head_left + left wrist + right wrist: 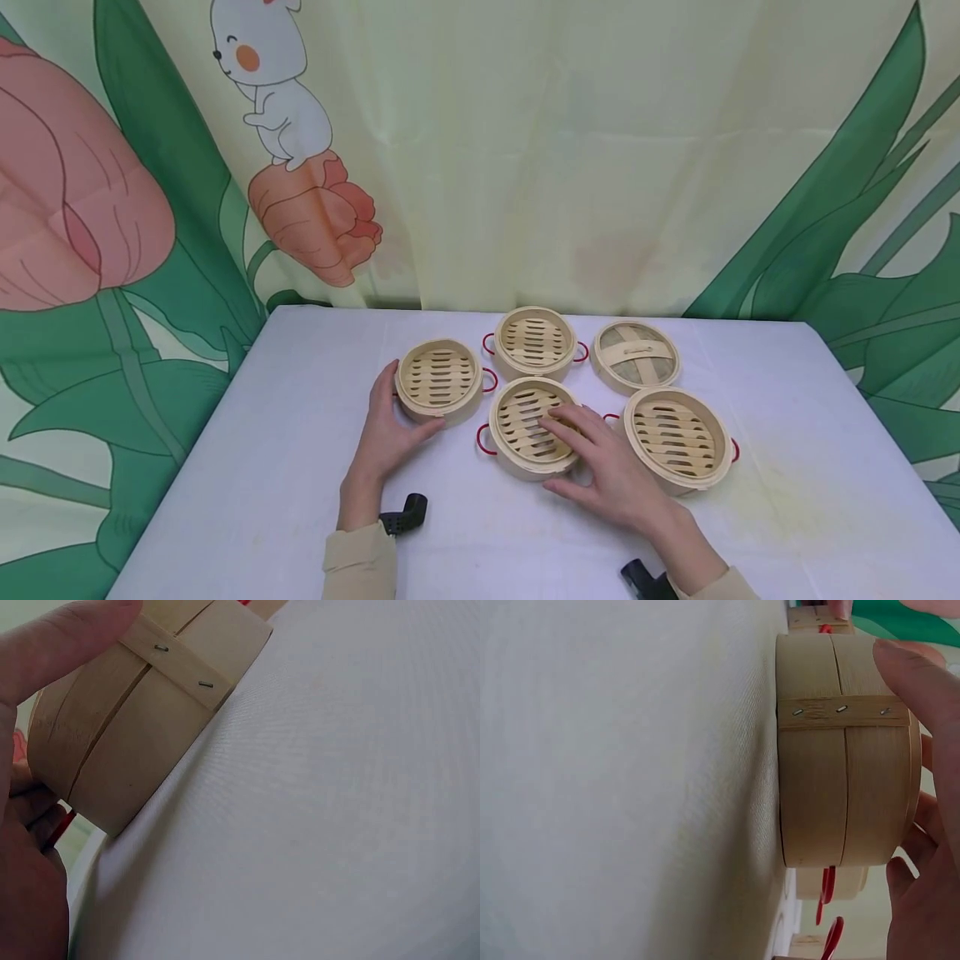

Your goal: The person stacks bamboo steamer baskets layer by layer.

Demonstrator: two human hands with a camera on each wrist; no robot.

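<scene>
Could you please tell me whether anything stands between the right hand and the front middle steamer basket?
Nothing visible does: the right hand has its fingers over the right side of the front middle basket. The rightmost basket stands beside the hand, not between the two.

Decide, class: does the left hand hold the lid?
No, the left hand grips a slatted steamer, while the lid lies farther right.

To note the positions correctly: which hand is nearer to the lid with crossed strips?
Right. The right hand is in front of the lid, at the front middle basket; the left hand is farther left, holding the leftmost basket.
</scene>
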